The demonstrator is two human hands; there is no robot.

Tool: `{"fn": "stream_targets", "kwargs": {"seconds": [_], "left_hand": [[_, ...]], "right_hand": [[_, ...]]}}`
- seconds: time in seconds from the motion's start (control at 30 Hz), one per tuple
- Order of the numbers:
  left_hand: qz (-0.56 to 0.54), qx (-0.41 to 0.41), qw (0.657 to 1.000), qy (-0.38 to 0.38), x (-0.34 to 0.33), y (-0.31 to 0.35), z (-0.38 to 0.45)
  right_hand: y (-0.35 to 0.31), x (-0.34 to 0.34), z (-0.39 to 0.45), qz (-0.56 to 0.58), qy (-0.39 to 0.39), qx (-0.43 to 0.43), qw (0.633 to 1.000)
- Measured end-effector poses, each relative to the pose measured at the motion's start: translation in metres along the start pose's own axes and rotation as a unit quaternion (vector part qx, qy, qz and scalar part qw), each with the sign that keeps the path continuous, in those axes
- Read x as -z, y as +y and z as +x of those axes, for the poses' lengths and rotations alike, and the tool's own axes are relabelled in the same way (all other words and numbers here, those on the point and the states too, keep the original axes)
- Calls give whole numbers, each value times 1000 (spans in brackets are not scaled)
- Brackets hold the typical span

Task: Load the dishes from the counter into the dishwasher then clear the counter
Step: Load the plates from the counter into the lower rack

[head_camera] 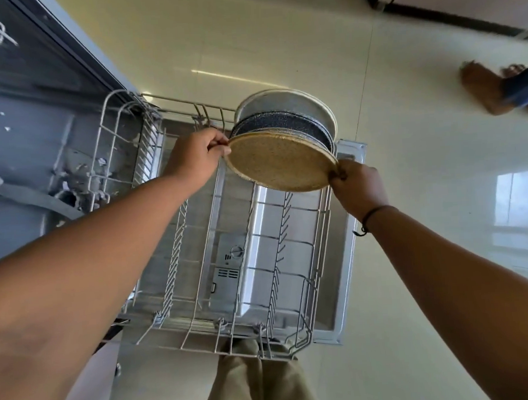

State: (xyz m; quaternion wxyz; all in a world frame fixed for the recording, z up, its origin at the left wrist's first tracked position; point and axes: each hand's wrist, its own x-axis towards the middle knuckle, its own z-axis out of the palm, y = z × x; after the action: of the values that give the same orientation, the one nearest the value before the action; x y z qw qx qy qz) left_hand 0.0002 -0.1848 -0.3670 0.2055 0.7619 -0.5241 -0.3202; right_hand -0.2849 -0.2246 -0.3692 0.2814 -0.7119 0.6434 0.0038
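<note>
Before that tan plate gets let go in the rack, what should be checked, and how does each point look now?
1. Left hand pinches the tan plate at its rim: ok.
2. Right hand grips the opposite rim: ok.
3. Lower rack pulled out over the open door: ok.
4. Plate's bottom edge seated between tines: cannot tell, hidden.
5. Dark speckled plate and pale plate standing on edge behind it: ok.
6. Rack wires nearer the person free of dishes: ok.
</note>
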Motion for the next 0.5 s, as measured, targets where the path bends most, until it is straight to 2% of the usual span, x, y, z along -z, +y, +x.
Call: {"fn": "stream_targets", "kwargs": {"seconds": [0.2, 0.3, 0.4, 0.5], "left_hand": [[10, 40, 999, -21, -17, -29, -7], [3, 63, 998, -22, -26, -38, -8], [-20, 100, 995, -11, -30, -35, -5], [12, 122, 990, -62, -30, -26, -4]], "right_hand": [[-6, -28, 0, -83, -62, -13, 994], [-11, -39, 3, -133, -69, -24, 988], [-13, -40, 9, -141, -60, -31, 988], [-14, -35, 15, -120, -67, -37, 990]]}}
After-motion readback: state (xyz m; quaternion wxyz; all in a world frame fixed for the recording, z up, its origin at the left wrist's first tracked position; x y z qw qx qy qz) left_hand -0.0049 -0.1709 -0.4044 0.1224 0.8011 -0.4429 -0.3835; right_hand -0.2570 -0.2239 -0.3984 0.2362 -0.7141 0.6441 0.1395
